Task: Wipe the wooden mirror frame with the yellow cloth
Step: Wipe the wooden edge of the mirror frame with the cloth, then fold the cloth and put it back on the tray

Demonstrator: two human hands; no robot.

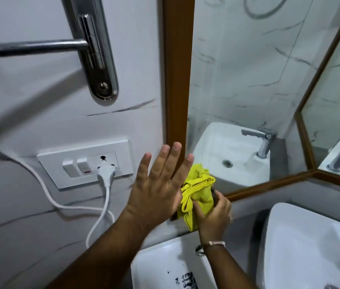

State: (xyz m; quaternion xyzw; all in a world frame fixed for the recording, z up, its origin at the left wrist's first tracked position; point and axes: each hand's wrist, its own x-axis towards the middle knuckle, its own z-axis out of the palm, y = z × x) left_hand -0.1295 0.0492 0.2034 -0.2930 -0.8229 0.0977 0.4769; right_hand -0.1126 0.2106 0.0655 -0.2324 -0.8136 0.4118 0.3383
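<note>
The wooden mirror frame [177, 76] runs up the middle of the view as a brown strip, then turns along the mirror's lower edge to the right. My right hand [214, 215] grips the bunched yellow cloth [196, 190] and presses it against the frame's lower left corner. My left hand [160, 184] is spread flat, fingers apart, over the frame's lower end and the wall beside it, holding nothing. The corner itself is hidden behind the cloth and my hands.
A white switch plate [85, 163] with a plugged-in white cable [106, 205] sits on the marble wall to the left. A chrome towel bar [29, 47] and its bracket are above. A white basin [302, 243] lies at the lower right. The mirror [248, 80] reflects a basin and tap.
</note>
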